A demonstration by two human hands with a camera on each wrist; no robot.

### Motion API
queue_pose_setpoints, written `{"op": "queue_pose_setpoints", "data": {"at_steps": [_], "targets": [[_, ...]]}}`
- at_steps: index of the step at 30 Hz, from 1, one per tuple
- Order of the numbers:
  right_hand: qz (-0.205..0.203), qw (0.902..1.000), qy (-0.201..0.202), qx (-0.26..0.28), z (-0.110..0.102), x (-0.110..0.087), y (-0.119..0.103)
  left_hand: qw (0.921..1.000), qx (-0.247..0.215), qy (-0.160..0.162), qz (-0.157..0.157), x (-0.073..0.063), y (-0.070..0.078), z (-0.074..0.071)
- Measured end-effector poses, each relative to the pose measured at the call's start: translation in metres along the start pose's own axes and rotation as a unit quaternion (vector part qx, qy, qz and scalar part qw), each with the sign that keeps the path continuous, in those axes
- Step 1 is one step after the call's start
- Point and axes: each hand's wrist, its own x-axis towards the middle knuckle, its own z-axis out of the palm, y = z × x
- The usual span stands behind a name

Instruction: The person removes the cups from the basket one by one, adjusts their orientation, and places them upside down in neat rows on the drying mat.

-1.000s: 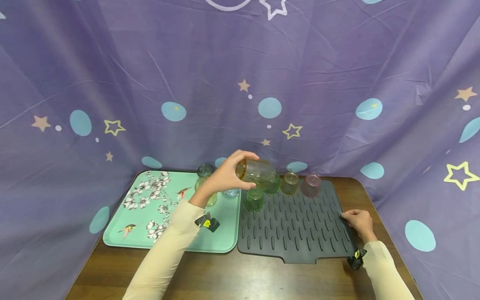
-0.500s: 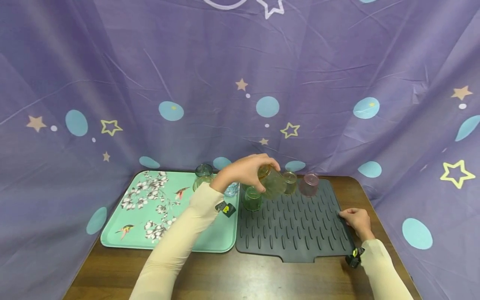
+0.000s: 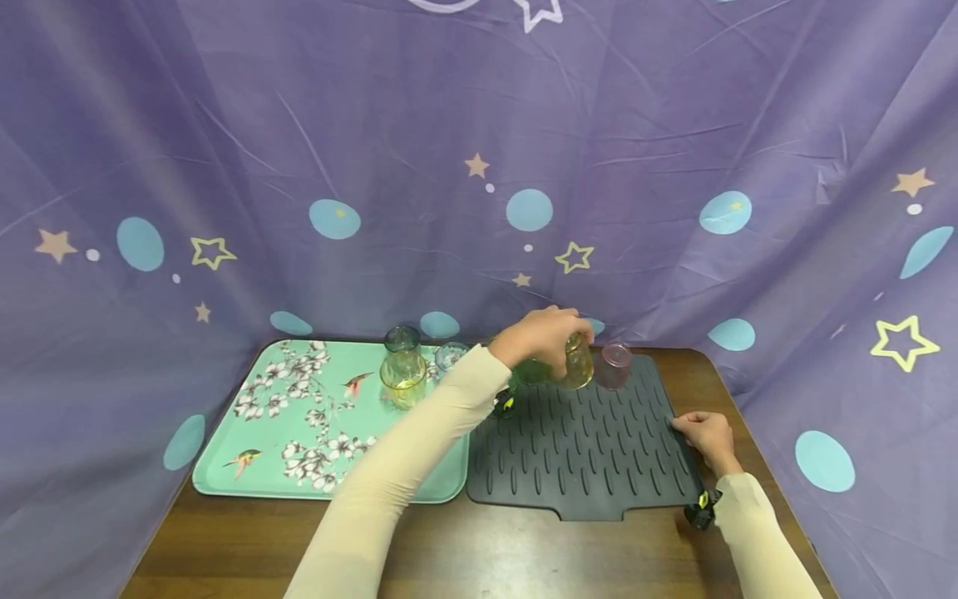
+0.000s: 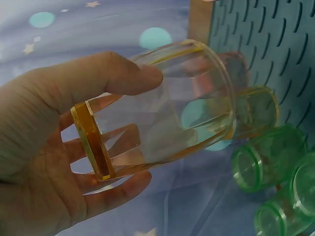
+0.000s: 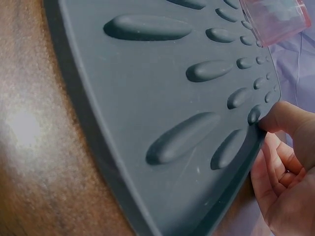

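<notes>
Widely curved, the left hand point(image 3: 545, 339) grips a clear amber glass point(image 4: 160, 118).

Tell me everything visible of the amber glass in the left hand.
The amber glass is see-through, with a thick amber base, seemingly faceted sides and a round rim. It looks like glass or plastic. The left hand grips it, thumb on one side and fingers round the other, base nearest the palm, rim towards the grey mat. In the left wrist view its rim overlaps a yellow glass; contact is unclear.
</notes>
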Motion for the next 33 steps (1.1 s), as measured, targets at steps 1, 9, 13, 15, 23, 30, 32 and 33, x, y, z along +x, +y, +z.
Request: {"op": "queue_pose_setpoints", "data": {"at_steps": [1,9,13,15,23,30,32,33], "targets": [[0.0,1.0,0.0,-0.001,0.0,0.0,0.0,1.0,0.004,0.001,-0.003,0.005,0.001,0.003],[0.005,1.0,0.001,0.005,0.001,0.003,0.003,0.9994,0.024,0.019,-0.017,0.035,0.009,0.03],[0.005,0.9998,0.005,0.021,0.005,0.004,0.005,0.9993,0.028,0.015,-0.022,0.041,0.009,0.039],[0.004,0.9996,0.004,0.028,0.005,0.004,0.005,0.9992,0.03,0.009,-0.024,0.042,0.008,0.043],[0.01,0.9996,-0.003,0.026,0.003,0.003,0.002,0.9982,0.042,-0.012,-0.042,0.037,-0.002,0.058],[0.014,0.9999,-0.001,0.001,0.001,0.002,0.001,0.9966,0.056,-0.017,-0.057,0.029,-0.009,0.069],[0.017,0.9999,-0.002,-0.002,0.001,0.002,0.001,0.9963,0.06,-0.02,-0.058,0.027,-0.01,0.073],[0.016,0.9999,-0.003,-0.001,0.001,0.003,0.001,0.9963,0.06,-0.021,-0.058,0.026,-0.011,0.075]]}}
